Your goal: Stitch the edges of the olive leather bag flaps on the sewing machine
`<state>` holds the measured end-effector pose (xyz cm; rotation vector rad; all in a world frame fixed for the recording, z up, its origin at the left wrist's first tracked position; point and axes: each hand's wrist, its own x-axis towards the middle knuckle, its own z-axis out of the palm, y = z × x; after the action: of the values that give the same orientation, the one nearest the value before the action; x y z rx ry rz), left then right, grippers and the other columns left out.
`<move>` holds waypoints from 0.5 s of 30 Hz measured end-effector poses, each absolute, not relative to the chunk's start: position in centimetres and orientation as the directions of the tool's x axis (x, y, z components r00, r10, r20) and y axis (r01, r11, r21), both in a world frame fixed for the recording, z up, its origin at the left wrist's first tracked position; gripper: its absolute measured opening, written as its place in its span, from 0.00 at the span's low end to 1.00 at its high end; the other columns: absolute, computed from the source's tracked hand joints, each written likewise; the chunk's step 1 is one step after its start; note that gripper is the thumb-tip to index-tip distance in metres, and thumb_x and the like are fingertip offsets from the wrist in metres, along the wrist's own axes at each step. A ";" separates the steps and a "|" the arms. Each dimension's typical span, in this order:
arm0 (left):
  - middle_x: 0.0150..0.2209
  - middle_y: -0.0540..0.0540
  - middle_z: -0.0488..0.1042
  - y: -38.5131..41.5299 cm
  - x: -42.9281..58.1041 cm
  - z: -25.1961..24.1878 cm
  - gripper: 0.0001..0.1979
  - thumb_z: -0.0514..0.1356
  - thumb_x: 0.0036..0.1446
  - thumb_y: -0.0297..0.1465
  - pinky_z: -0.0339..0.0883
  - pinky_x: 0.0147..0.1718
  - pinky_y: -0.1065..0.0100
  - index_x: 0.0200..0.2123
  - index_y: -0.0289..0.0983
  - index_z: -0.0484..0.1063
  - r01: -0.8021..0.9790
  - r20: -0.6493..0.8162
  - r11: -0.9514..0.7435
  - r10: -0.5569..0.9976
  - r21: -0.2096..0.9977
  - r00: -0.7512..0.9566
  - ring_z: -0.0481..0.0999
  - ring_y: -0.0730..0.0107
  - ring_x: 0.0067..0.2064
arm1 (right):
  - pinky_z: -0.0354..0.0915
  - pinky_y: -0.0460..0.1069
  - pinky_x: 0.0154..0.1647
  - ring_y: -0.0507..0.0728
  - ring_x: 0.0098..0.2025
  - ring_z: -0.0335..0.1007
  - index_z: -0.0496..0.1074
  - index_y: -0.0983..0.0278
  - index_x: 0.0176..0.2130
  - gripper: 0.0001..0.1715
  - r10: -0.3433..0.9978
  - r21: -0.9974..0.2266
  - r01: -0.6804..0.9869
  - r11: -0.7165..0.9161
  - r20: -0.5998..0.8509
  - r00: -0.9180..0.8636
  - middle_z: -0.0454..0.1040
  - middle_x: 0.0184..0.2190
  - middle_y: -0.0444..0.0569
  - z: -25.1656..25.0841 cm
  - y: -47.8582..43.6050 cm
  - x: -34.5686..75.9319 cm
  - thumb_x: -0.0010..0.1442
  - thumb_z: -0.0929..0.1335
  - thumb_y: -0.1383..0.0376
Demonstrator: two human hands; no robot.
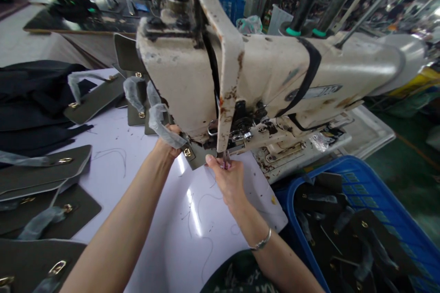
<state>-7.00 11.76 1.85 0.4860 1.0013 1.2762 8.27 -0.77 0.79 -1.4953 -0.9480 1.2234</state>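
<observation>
My left hand (168,144) is closed on an olive-green bag panel (197,158) under the head of a sewing machine (182,82). The panel carries a gold buckle-like fitting and a handle (160,119) wrapped in clear plastic, which loops over that hand. Closed at the panel's near right corner is my right hand (229,178), its thumb pressing on the edge. A small shiny piece with some pink (225,161) shows at its curled fingers; I cannot make out its kind. The machine's head hides the needle and the panel's far part.
Similar olive panels (44,169) with wrapped handles lie at the left, beside black fabric (37,96). A blue basket (295,192) on the right holds several more. Loose threads lie on the white table (161,219). Black thread cones (304,7) stand behind the machine.
</observation>
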 end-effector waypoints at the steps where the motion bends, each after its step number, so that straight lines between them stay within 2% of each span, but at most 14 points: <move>1: 0.25 0.42 0.80 11.8 -7.0 1.8 0.04 0.66 0.41 0.25 0.78 0.48 0.57 0.24 0.32 0.75 -0.557 -0.341 0.270 0.940 0.785 -0.025 0.83 0.50 0.43 | 0.54 0.46 0.22 0.49 0.20 0.58 0.68 0.64 0.18 0.28 0.944 -0.964 -0.047 -0.263 -0.267 0.195 0.63 0.15 0.42 0.7 -0.9 8.0 0.55 0.73 0.47; 3: 0.25 0.40 0.81 11.9 -7.1 1.6 0.04 0.65 0.41 0.25 0.78 0.48 0.57 0.25 0.32 0.75 -0.555 -0.343 0.278 0.939 0.784 -0.013 0.83 0.50 0.43 | 0.50 0.46 0.18 0.48 0.16 0.53 0.63 0.62 0.18 0.28 0.923 -0.933 -0.178 -0.311 -0.342 0.178 0.60 0.13 0.40 0.5 -1.0 7.3 0.55 0.73 0.47; 6: 0.27 0.39 0.81 11.9 -7.3 1.3 0.06 0.64 0.41 0.25 0.78 0.46 0.57 0.27 0.30 0.76 -0.550 -0.357 0.297 0.934 0.781 -0.001 0.83 0.51 0.42 | 0.49 0.45 0.16 0.48 0.14 0.53 0.62 0.62 0.18 0.27 0.898 -0.891 -0.308 -0.334 -0.400 0.182 0.59 0.12 0.39 0.5 -0.9 6.3 0.54 0.73 0.49; 10: 0.28 0.40 0.82 12.0 -7.5 0.9 0.09 0.65 0.40 0.27 0.78 0.47 0.58 0.30 0.31 0.77 -0.559 -0.342 0.279 0.940 0.781 -0.009 0.82 0.51 0.44 | 0.50 0.47 0.16 0.49 0.15 0.54 0.64 0.61 0.19 0.25 0.881 -0.871 -0.367 -0.326 -0.421 0.217 0.62 0.12 0.41 0.7 -0.7 5.7 0.53 0.74 0.51; 15: 0.32 0.38 0.83 11.9 -7.6 0.8 0.14 0.69 0.36 0.30 0.76 0.50 0.56 0.30 0.32 0.76 -0.559 -0.312 0.246 0.950 0.792 -0.024 0.79 0.46 0.51 | 0.52 0.50 0.19 0.51 0.17 0.56 0.66 0.60 0.20 0.22 0.870 -0.875 -0.339 -0.345 -0.433 0.234 0.68 0.16 0.46 1.0 -0.3 5.1 0.57 0.72 0.52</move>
<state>-7.61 11.86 0.76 0.5118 0.9768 1.2908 5.09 -0.26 1.05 -1.3971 -0.5437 1.3764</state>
